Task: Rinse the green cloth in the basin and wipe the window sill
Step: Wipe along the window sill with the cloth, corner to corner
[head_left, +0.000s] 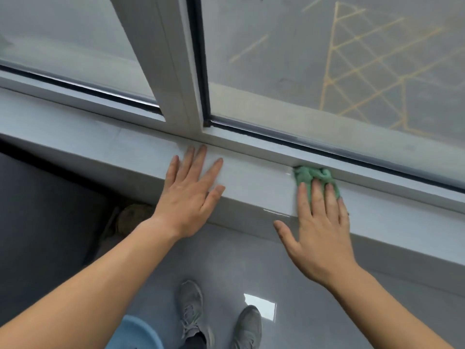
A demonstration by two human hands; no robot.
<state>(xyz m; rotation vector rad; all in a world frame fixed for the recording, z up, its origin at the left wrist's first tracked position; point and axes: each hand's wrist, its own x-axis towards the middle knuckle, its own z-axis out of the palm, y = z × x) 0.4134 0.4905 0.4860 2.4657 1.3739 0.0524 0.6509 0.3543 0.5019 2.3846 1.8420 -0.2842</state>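
Note:
The green cloth (308,175) lies bunched on the white window sill (254,176), against the window frame's lower rail. My right hand (319,225) presses flat on the cloth, fingers stretched over it, thumb apart to the left. My left hand (191,192) rests flat on the sill to the left, fingers spread, holding nothing. The blue basin (137,332) stands on the floor at the bottom left, partly hidden by my left forearm.
A white window frame post (181,71) rises from the sill between two glass panes. Below the sill is a glossy grey floor (234,263) with my two grey shoes (192,308). A dark surface and a brownish object (133,217) lie at the left.

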